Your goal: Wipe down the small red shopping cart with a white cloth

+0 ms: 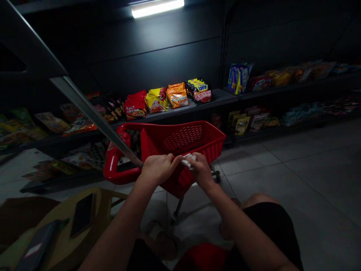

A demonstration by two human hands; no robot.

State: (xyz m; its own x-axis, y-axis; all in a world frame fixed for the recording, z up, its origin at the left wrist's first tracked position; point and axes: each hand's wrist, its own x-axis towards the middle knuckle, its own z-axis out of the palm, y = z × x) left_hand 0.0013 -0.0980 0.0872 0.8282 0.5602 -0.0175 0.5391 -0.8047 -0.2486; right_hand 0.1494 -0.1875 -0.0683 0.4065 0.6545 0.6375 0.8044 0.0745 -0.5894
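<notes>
I see a red cart (180, 141) with mesh-patterned sides, white cloth (187, 162), yellowish stool (62, 209) and grey floor (262, 165).

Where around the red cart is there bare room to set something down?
Shelf: the gap between the black-and-yellow packets and the blue packets. Floor: right of the cart, in front of the yellow pouches. Crowded: the shelf left of the red packets, and the stool holding a phone and dark case.

right hand (200, 168) holds a white wad (187, 162) against a red cart (180, 184); left hand (158, 167) rests on the cart
</notes>
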